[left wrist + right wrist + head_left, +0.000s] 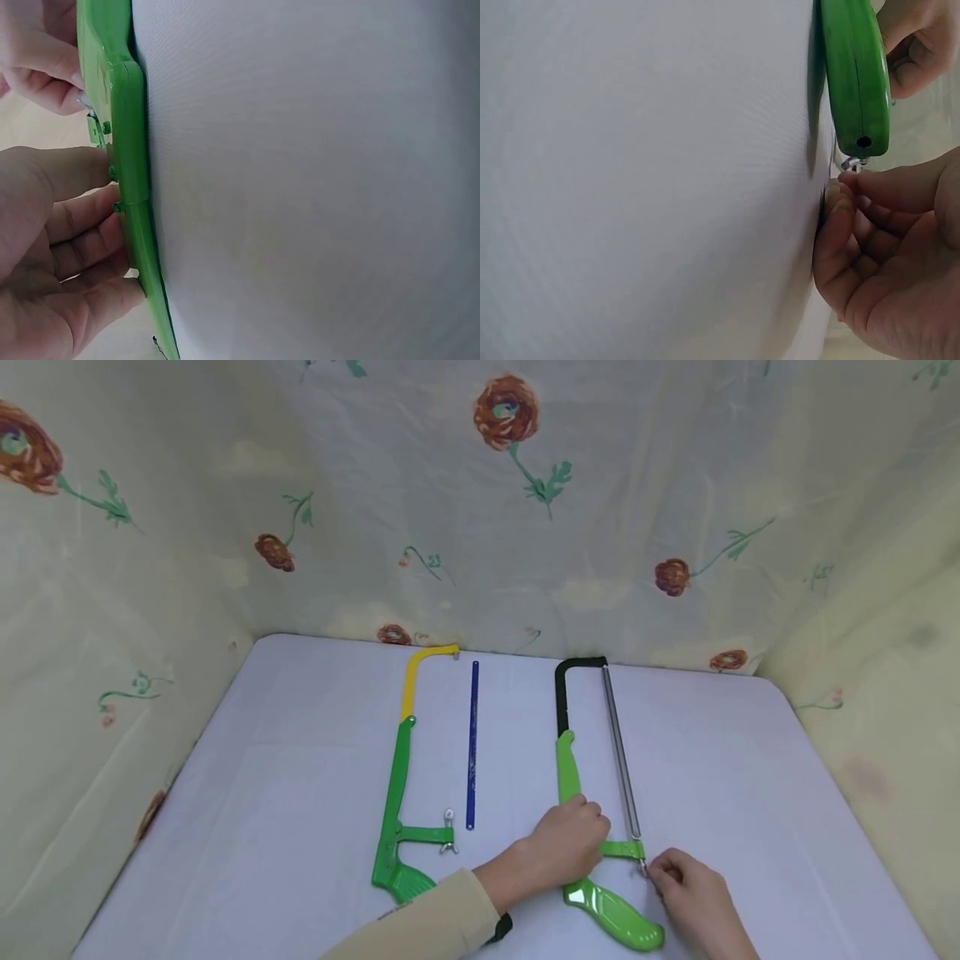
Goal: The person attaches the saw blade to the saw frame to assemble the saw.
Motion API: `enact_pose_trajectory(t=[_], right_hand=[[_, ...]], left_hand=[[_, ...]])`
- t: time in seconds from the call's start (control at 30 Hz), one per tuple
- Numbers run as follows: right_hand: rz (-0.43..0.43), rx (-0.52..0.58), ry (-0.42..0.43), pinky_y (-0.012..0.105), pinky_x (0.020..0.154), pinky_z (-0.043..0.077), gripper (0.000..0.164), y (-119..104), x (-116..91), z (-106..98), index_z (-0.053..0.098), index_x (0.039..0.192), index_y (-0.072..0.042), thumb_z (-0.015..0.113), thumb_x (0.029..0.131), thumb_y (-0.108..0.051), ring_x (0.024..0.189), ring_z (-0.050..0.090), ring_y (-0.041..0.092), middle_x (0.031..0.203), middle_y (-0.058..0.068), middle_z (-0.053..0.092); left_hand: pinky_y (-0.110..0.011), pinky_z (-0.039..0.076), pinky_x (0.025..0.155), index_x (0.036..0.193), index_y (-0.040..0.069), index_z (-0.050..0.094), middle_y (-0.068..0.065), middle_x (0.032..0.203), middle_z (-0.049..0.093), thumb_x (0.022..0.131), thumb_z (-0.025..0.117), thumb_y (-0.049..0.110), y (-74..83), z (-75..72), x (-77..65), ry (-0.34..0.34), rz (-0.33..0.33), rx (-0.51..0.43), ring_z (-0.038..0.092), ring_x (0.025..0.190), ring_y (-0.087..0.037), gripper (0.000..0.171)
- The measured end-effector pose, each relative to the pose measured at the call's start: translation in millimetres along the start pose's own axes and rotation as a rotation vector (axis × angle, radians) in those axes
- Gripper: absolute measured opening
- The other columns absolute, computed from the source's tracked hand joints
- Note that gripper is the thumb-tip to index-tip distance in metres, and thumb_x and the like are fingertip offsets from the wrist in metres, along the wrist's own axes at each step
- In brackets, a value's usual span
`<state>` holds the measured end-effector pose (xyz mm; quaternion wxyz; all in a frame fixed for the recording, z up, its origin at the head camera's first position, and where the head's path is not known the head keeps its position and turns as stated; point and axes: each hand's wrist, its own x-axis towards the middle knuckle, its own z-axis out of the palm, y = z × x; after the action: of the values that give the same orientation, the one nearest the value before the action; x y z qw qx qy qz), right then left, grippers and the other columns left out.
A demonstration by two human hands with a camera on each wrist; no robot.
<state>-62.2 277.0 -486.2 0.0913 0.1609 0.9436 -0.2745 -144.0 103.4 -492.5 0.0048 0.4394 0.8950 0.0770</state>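
Note:
A light green hacksaw (567, 768) with a black front arm lies on the right part of the table. A grey blade (621, 752) spans it from the black arm down to the green crosspiece (621, 849). My left hand (572, 837) grips the frame above the handle (617, 917), thumb and fingers on its edge in the left wrist view. Below the crosspiece, the thumb and fingertips of my right hand (696, 897) pinch the small metal wing nut (642, 867). In the right wrist view the fingertips mostly cover the wing nut (851, 163).
Left of my hands lies a second hacksaw (396, 777), green with a yellow front arm and its own wing nut (448, 849). A loose blue blade (472, 743) lies between the two saws. Flower-patterned cloth (600, 510) hangs around the white table (300, 793).

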Motion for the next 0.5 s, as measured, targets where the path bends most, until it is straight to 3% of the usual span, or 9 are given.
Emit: enact_pose_trajectory(t=[0.13, 0.33, 0.5], right_hand=[[0.010, 0.003, -0.023, 0.023, 0.054, 0.036, 0.015, -1.6, -3.1, -1.3, 0.064, 0.089, -0.007, 0.054, 0.088, -0.018, 0.065, 0.046, 0.013, 0.071, 0.001, 0.057], [0.030, 0.010, -0.058, 0.023, 0.054, 0.036, 0.020, -6.8, -4.8, 1.1, 0.062, 0.084, -0.009, 0.064, 0.081, -0.029, 0.064, 0.048, 0.013, 0.069, 0.000, 0.058], [0.040, 0.021, -0.055, 0.023, 0.053, 0.035, 0.022, -6.7, -4.3, 2.9, 0.063, 0.083, -0.010, 0.061, 0.085, -0.031, 0.063, 0.046, 0.013, 0.066, 0.000, 0.056]], left_hand=[[-0.012, 0.045, 0.066, 0.099, 0.019, 0.065, 0.007, 0.092, 0.062, 0.084, 0.064, 0.032, 0.5, 0.2, 0.1, -0.004, 0.003, 0.001, 0.050, 0.082, -0.003, 0.020], [-0.013, 0.046, 0.066, 0.099, 0.020, 0.065, 0.007, 0.093, 0.062, 0.085, 0.063, 0.032, 0.4, -0.7, 0.7, 0.009, 0.007, 0.033, 0.051, 0.082, -0.004, 0.019], [-0.013, 0.045, 0.066, 0.099, 0.020, 0.065, 0.007, 0.091, 0.063, 0.086, 0.062, 0.031, 0.5, -1.0, -0.1, 0.015, 0.017, 0.049, 0.051, 0.080, -0.003, 0.018]])
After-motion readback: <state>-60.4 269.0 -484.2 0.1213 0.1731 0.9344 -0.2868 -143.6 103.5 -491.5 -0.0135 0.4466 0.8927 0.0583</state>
